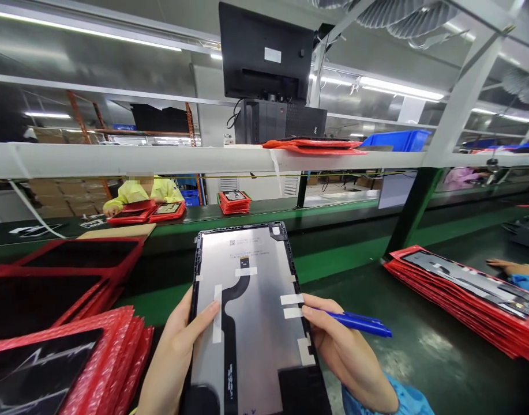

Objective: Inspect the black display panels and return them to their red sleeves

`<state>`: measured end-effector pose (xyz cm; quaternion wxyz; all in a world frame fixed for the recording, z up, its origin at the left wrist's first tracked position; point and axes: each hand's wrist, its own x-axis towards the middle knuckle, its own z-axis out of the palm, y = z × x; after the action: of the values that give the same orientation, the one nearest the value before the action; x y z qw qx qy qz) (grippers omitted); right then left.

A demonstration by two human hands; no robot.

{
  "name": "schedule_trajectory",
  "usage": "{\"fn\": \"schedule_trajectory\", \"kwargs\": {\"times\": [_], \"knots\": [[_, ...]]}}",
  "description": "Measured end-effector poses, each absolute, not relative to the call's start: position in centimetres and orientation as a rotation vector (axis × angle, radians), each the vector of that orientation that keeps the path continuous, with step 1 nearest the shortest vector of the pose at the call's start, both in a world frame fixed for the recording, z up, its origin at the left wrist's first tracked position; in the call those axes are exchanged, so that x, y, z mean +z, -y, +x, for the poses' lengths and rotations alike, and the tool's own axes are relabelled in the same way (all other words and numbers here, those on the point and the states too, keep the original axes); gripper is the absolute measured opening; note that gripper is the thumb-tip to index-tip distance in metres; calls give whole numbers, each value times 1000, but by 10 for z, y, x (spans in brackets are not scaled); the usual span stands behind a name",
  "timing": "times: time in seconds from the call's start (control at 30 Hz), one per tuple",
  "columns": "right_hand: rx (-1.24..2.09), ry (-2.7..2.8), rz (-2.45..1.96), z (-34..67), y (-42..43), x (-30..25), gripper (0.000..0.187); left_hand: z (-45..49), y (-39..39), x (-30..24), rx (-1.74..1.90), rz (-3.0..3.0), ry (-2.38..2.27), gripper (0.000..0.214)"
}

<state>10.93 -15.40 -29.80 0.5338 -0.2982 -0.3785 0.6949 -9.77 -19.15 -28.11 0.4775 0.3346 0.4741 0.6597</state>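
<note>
Between my two hands I hold a tablet screen panel (259, 323), tilted up with its silver back towards me. A black ribbon cable runs down that back, and strips of white tape are stuck on it. My left hand (177, 340) grips the left edge, thumb on the back beside a tape strip. At the right edge, my right hand (340, 340) grips the panel and also has a blue pen (363, 324) tucked in it, pointing right. The fingers behind the panel are hidden, and its lower end runs out of view.
Red bubble-wrap sleeves with dark panels (52, 369) are stacked at left. Another stack of red sleeves (454, 300) lies at right, near another person's hand (510, 268). Across the bench sits a person in yellow (149, 190). A shelf rail (160, 158) crosses ahead, below a monitor (266, 55).
</note>
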Motion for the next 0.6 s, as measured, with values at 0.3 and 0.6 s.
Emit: {"fn": "schedule_trajectory", "kwargs": {"times": [0.3,0.6], "knots": [[1121,1227,-698,120,154,-295,50,-96,196,-277,1690,786,-1183,60],[946,1291,-619,124,158,-293,26,-98,198,-277,1765,882,-1276,47]]}}
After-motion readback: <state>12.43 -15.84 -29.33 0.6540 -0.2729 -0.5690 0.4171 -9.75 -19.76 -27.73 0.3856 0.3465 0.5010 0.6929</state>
